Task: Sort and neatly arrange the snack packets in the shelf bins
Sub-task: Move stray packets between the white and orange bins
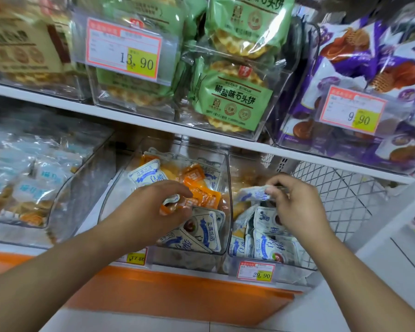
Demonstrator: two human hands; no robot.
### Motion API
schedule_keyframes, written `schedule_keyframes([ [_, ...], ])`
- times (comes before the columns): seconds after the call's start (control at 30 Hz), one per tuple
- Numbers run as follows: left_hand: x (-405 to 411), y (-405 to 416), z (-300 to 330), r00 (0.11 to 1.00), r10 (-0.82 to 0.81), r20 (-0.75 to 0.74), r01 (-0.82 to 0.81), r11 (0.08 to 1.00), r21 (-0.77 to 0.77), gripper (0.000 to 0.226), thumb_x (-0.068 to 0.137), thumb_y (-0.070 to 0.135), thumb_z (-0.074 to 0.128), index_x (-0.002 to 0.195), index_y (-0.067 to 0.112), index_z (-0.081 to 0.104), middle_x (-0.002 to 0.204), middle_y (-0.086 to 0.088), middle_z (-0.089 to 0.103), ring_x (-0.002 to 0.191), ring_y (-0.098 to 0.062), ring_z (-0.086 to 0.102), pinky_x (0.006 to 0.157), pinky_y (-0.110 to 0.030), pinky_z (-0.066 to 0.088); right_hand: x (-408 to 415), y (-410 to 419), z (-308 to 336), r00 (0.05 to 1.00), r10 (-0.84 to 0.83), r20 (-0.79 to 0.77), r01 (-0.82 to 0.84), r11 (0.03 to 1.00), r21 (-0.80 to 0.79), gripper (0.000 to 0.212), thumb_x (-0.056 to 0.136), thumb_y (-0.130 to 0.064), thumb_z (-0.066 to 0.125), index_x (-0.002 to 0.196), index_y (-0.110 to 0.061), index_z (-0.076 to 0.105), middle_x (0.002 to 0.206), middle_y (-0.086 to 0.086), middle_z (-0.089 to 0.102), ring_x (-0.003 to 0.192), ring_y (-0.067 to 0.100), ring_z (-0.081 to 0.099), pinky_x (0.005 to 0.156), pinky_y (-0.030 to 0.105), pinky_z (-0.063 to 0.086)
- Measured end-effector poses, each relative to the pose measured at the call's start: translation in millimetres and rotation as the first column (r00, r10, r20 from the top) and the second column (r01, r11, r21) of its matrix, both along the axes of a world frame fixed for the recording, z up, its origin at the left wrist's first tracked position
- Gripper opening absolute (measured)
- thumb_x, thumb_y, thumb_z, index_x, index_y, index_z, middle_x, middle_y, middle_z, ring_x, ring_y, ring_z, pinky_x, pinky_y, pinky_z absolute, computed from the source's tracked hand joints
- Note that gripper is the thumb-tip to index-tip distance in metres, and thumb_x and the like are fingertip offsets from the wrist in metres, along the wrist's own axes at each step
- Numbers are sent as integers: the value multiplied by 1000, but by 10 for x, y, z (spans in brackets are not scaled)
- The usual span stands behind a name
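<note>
Left hand [153,209] over middle clear bin [222,207], pinching orange packet [171,208]. Right hand [295,202] over right bin [304,267], pinching white-blue packet [253,195].

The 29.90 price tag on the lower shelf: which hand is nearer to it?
Right. The right hand hovers above the bin directly behind the 29.90 price tag, pinching a white-and-blue packet; the left hand is over the neighbouring bin, further left.

Lighting: bright, even, overhead. Glare: clear bins [225,168]. Blur: upper-left corner, left edge. Distortion: wide-angle bowing at edges.
</note>
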State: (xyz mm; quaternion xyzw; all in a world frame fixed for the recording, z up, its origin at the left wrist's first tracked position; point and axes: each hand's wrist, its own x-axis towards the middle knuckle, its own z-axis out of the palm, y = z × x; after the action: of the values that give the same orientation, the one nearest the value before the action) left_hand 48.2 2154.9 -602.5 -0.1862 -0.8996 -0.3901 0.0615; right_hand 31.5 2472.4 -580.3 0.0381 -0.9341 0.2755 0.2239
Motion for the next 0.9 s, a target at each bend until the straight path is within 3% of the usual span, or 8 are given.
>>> schedule_keyframes([
  [0.2, 134, 71, 97, 995, -23, 92, 3, 979, 206, 47, 81, 52, 76, 125, 43, 60, 115, 26, 66, 112, 10, 60, 95, -21, 54, 265, -215, 298, 1000, -22, -22, 9, 885, -466, 17, 97, -17, 73, 86, -30, 73, 80, -12, 76, 73, 4, 70, 64, 23, 52],
  [0.33, 159, 190, 199, 959, -197, 203, 76, 871, 485, 59, 79, 36, 85, 131, 35, 57, 116, 12, 71, 105, -10, 71, 83, -34, 61, 390, -639, 321, 974, 210, 86, -147, 872, -467, 15, 96, -16, 74, 84, -24, 77, 80, -8, 78, 71, 4, 72, 58, 19, 49],
  [0.43, 126, 217, 298, 993, -74, 95, 30, 916, 401, 30, 83, 24, 83, 108, 30, 68, 92, 12, 76, 74, -2, 71, 59, -19, 53, 352, -824, 265, 948, 296, 116, -224, 881, -417, 12, 98, -22, 72, 91, -29, 80, 88, -16, 78, 86, 0, 72, 74, 17, 53],
  [0.57, -41, 35, 267, 988, 134, 73, -151, 928, 339, 22, 84, 23, 82, 99, 32, 69, 89, 17, 75, 75, -5, 71, 62, -27, 57, 169, -610, 191, 980, 172, 95, -116, 897, -426, 23, 102, -15, 64, 100, -33, 77, 98, -16, 78, 96, 0, 71, 94, 31, 57],
  [0.67, -129, -101, 129, 978, 170, 123, -189, 969, 161, 34, 86, 32, 79, 115, 40, 62, 96, 18, 72, 80, 0, 69, 65, -26, 58, 96, -284, 58, 979, 92, 182, -48, 971, -232, 37, 99, -5, 65, 108, -40, 69, 113, -19, 72, 108, -1, 65, 107, 34, 52],
  [0.73, -139, -129, 49, 969, 190, 161, -200, 979, 49, 51, 87, 42, 76, 132, 45, 52, 103, 20, 67, 80, 2, 67, 64, -23, 52, 86, -105, -54, 941, 103, 322, -109, 994, 2, 53, 94, -7, 71, 123, -50, 61, 134, -21, 61, 128, 2, 53, 116, 30, 39],
  [0.8, -159, -149, 9, 969, 192, 158, -198, 980, 22, 58, 88, 44, 74, 140, 46, 46, 107, 20, 66, 83, 2, 66, 67, -22, 51, 79, -10, -149, 891, 143, 430, -210, 971, 114, 58, 91, -14, 77, 134, -48, 60, 148, -24, 48, 140, 1, 39, 120, 27, 27],
  [0.9, -195, -177, 15, 972, 169, 160, -176, 984, 30, 34, 90, 38, 73, 120, 45, 57, 97, 18, 71, 79, 1, 69, 65, -26, 57, 36, 21, -273, 928, 145, 343, -227, 951, 212, 40, 89, -18, 82, 120, -40, 73, 130, -24, 56, 125, 1, 43, 115, 29, 33],
])
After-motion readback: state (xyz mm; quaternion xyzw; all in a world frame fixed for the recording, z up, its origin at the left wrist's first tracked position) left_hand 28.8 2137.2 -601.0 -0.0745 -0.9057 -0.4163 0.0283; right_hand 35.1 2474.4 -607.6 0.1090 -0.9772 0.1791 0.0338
